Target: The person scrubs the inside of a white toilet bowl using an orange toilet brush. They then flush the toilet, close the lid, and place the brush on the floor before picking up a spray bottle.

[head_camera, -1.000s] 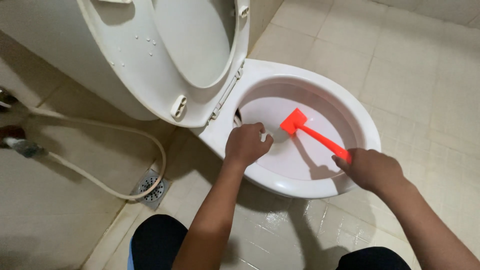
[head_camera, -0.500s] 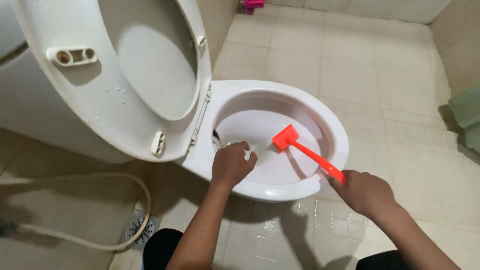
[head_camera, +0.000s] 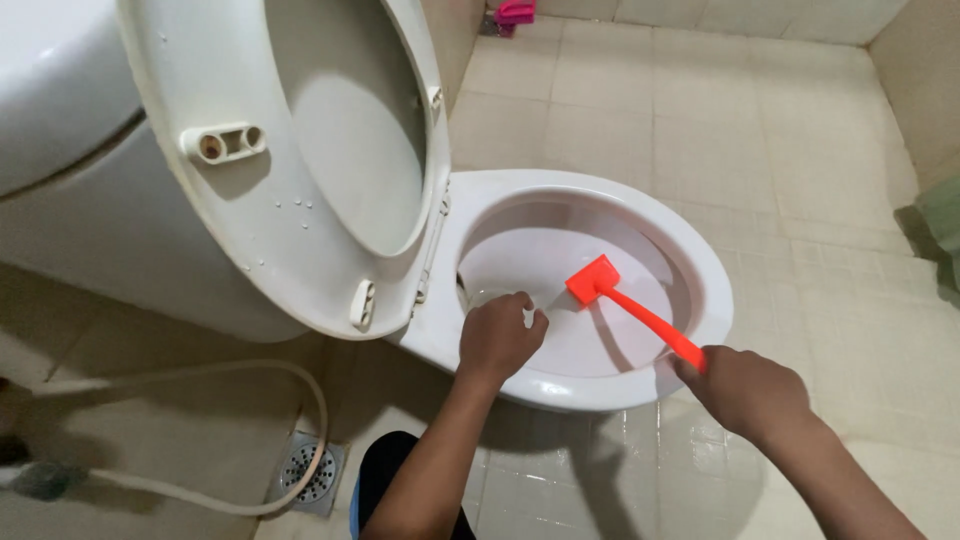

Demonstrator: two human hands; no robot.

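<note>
The floor [head_camera: 760,150] is laid with square beige tiles, pale grout lines crossing it, and it looks wet and glossy near the bottom edge, where soft light reflects off it. A tiled wall [head_camera: 915,95] of the same beige rises at the upper right corner, and another strip of wall [head_camera: 450,40] stands at the top, behind the raised seat. A round metal floor drain [head_camera: 308,470] sits in the lower left, with a pale hose [head_camera: 200,375] curving around it across the tiles. A small pink object [head_camera: 514,12] rests on the floor at the top edge, and something green [head_camera: 942,215] shows at the right edge.
</note>
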